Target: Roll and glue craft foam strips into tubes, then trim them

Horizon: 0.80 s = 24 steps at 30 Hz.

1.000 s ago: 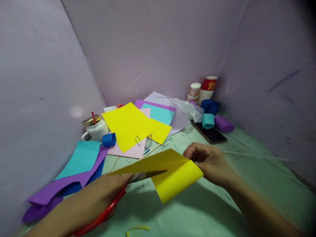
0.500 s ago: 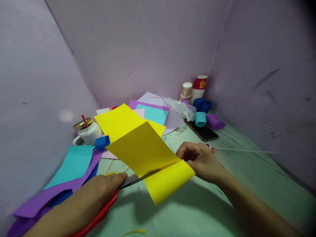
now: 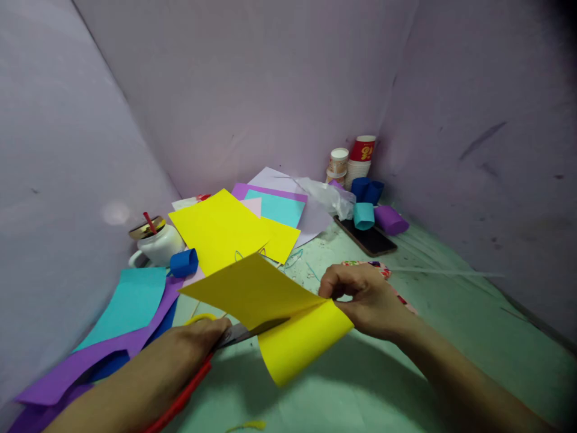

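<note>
My left hand point(image 3: 198, 343) is closed around a pair of scissors point(image 3: 237, 334) with red and yellow handles. Their blades reach into a yellow sheet of paper point(image 3: 252, 282), along the line between its raised flat part and a curled strip point(image 3: 306, 346) that droops toward me. At the right end of that line, my right hand point(image 3: 360, 297) pinches the paper's edge between thumb and fingers. The paper is held up above the table, and it hides part of the lower blade.
More yellow sheets point(image 3: 216, 225) and coloured papers lie behind. At left stand a white mug point(image 3: 160, 243) and a blue paper roll point(image 3: 184, 263). A phone point(image 3: 369, 237), turquoise roll point(image 3: 363, 216), purple roll point(image 3: 391, 220) and paper cups point(image 3: 359, 171) are at the back right.
The flat part of the held yellow paper has tipped lower and flatter. More of the scissor blade shows across the paper, and the curled strip hangs slightly lower. Both hands keep their hold.
</note>
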{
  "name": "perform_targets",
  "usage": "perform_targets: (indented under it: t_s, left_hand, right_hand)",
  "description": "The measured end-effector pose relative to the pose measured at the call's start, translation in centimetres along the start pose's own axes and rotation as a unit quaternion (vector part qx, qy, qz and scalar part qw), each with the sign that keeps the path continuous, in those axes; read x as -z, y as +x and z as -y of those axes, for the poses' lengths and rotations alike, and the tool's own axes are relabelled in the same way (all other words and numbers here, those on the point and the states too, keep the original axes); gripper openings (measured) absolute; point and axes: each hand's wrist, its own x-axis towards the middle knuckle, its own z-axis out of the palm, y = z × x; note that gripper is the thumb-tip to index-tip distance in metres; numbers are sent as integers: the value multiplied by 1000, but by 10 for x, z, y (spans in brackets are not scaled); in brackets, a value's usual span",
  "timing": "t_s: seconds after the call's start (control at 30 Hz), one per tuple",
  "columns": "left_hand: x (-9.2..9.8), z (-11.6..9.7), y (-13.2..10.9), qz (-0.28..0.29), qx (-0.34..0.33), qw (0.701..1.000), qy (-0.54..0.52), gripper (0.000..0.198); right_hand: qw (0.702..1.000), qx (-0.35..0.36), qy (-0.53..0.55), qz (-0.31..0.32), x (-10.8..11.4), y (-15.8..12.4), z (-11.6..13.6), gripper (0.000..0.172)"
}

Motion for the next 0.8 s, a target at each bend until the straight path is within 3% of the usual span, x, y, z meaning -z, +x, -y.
perform_targets:
  t_s: [0.07,0.13,0.37,0.47,0.6,0.67,0.8]
  left_hand:
    - [3,1,1,59,-24,995,75,25]
    - [8,1,1,79,-37,989,118,27]
    - [13,0,1,100,-41,978,181,30]
    - [14,2,-1,96,-36,978,180,30]
    - [14,7,-3,77,-41,980,178,30]
    - [13,10,-4,75,-44,981,176,30]
    - [9,12,-6,105,-43,978,172,28]
  right_hand:
    - [1000,13,-2,2,-1,0,-1,9]
    - [1000,17,0,-5,-1,0,-2,11]
    - [1000,-8,15,-18,-1,1,0,11]
    - [997,-67,29,10,-2,4,0,6]
    - [978,-173,50,105,-1,5,-5,7]
    - [978,-164,53,119,0,4,-5,10]
    - [994,-59,-22,84,1,2,1,13]
